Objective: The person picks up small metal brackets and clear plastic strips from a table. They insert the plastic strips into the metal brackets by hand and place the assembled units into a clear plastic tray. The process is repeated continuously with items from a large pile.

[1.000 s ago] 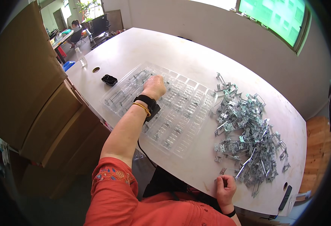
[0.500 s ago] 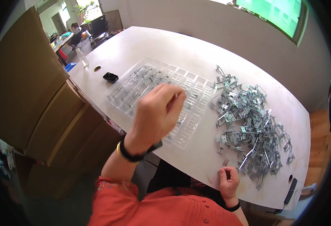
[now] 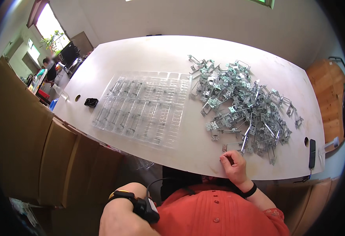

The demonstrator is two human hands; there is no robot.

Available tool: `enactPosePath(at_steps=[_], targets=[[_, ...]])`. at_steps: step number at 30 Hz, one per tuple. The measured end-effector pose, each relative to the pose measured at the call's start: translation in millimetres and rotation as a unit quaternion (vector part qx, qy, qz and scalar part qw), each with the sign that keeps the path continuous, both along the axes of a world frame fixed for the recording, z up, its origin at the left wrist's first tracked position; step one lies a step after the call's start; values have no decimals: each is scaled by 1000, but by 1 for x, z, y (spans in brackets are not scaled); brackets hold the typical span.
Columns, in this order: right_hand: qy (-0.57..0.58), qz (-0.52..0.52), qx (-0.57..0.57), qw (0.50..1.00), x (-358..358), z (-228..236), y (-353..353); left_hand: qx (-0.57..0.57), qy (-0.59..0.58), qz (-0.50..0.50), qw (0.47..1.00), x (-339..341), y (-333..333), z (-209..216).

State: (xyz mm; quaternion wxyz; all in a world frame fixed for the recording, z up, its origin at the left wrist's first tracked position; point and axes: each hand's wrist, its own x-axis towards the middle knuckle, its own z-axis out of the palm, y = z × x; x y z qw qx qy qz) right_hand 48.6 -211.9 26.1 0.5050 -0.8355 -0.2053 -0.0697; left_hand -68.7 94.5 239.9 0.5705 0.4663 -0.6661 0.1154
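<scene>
My right hand rests at the front edge of the white table, thumb and fingers curled together. A small metal bracket lies just beyond its fingertips. Whether anything is pinched inside the curl cannot be made out. Beyond that hand spreads a tangled heap of silvery brackets with thin wire rods. My left hand is low at the bottom edge, cut off by the frame, and its fingers are hidden. A yellow bangle and a black strap with a small device circle that wrist. Left of the heap lies a clear plastic tray with metal parts in its compartments.
A small black dish sits left of the tray, near a table hole and a clear bottle. Cardboard boxes line the table's left side. A black bar-shaped object lies at the right edge. Another person sits far back left.
My left hand has left the space above the tray and come back toward me, uncovering the tray. The view has shifted. My right hand keeps its place and its curl beside the heap.
</scene>
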Motion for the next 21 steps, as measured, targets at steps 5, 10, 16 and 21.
enactPosePath(at_steps=[5, 10, 16, 21], targets=[[2, -13, 3, 1000, 0, -6, -2, 32, 7, -220, 975, 14, -34, 38], [-7, -13, -6, 1000, -2, -1, 1, 2, 0, -219, 976, 7, -40, 39], [-18, -9, -8, 1000, 0, -1, -1, 78, -52, -221, 971, 5, -32, 39], [-6, -9, -6, 1000, 0, 1, 2, 75, 7, -204, 976, 7, -32, 36]])
